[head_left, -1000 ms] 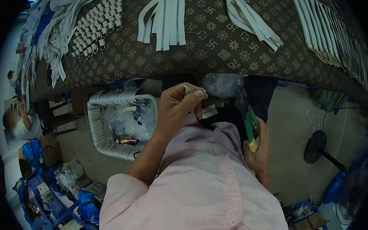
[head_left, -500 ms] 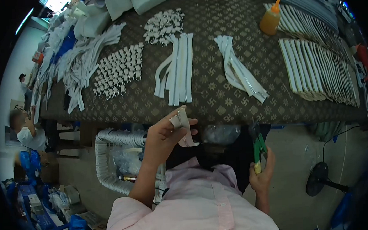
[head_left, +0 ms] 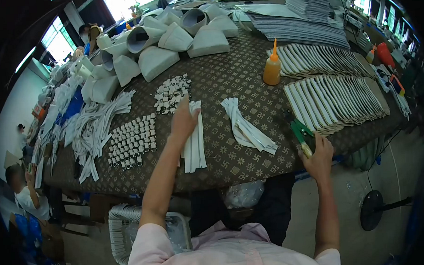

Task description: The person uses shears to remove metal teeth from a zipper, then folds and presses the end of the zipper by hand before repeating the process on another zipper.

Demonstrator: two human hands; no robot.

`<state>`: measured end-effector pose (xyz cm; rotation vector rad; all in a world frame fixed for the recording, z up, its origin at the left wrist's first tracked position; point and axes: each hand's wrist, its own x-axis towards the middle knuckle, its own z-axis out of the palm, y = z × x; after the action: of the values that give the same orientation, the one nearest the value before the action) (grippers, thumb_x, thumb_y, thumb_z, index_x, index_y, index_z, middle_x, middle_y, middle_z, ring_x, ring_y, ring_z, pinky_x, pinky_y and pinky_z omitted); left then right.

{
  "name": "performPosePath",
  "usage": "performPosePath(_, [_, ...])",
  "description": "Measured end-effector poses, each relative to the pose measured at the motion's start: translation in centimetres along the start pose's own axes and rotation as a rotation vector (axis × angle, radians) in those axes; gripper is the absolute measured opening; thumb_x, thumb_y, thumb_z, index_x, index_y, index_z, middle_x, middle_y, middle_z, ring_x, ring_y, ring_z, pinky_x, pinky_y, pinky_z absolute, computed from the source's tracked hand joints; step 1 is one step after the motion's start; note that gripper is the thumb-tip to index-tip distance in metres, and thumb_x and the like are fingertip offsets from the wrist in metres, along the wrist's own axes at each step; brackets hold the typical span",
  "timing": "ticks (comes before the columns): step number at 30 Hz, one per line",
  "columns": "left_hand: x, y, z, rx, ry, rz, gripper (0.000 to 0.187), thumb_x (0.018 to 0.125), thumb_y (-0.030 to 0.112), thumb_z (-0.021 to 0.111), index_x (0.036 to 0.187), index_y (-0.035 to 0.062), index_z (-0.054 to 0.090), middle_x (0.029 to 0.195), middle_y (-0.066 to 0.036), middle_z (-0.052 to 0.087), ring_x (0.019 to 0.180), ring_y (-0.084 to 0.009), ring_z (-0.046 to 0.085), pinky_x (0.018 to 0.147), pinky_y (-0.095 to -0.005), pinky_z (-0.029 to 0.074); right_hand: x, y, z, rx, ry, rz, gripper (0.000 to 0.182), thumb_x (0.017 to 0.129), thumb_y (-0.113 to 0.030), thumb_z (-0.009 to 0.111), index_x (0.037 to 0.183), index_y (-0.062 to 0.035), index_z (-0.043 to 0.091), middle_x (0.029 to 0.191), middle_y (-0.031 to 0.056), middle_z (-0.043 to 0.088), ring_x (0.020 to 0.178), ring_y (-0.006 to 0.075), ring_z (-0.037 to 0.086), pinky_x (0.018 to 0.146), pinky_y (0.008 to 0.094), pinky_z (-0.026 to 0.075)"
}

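My left hand reaches over the table with its index finger stretched out and its thumb apart. It lies at the far ends of a bundle of white zipper strips, just beside a heap of small white tabs with metal rings. Its other fingers are partly hidden. In my right hand, at the table's front edge, is a pair of pliers with green and yellow handles. Their dark jaws point away from me. Left of my left forearm lie rows of similar tabs. More zipper strips lie crossed between my hands.
An orange-capped glue bottle stands near rows of stacked, pale-edged pieces. Pale curved shells and loose white strips cover the left and back. Below are a white basket and a black fan base. People are at far left.
My left hand has moved from near my body, where it held a zipper strip, forward over the table. My right hand has raised the pliers to the table edge. The view has tilted up.
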<state>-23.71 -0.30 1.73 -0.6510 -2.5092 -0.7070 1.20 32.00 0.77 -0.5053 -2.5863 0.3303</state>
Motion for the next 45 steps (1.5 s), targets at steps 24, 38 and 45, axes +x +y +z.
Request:
performPosePath(24, [-1.2,9.6,2.7,-1.043,-0.13,-0.349,0.016,0.086,0.012,0.054,0.078,-0.0015,0.056,0.069,-0.003,0.058,0.057,-0.0052,0.051,0.052,-0.0207,0.041,9.3,-15.5,6.3,1.24,-0.075,0.125,0.021,0.082,-0.019,0.062,0.088,0.0002,0.058,0.076,0.0047,0.061,0.065,0.0092,0.055,0.057,0.0252,0.044])
performPosePath(38, [-1.6,11.2,-1.6,-1.607,-0.434,-0.238,0.032,0.09,0.022,0.052,0.113,0.0003,0.046,0.096,-0.005,0.062,0.072,-0.0065,0.057,0.058,-0.0192,0.045,8.6,-15.3,2.0,1.718,-0.121,0.243,0.017,0.086,-0.013,0.056,0.097,-0.0001,0.053,0.071,0.0052,0.057,0.059,0.0124,0.057,0.053,0.025,0.047])
performPosePath(45, [-0.6,11.2,-1.3,-1.455,-0.448,-0.167,0.029,0.086,0.021,0.057,0.104,-0.0023,0.057,0.088,-0.005,0.062,0.071,-0.0076,0.057,0.062,-0.0211,0.046,11.1,-14.1,0.2,1.643,-0.435,0.173,0.026,0.088,-0.018,0.054,0.106,0.0017,0.051,0.075,0.006,0.057,0.063,0.0121,0.057,0.056,0.0246,0.048])
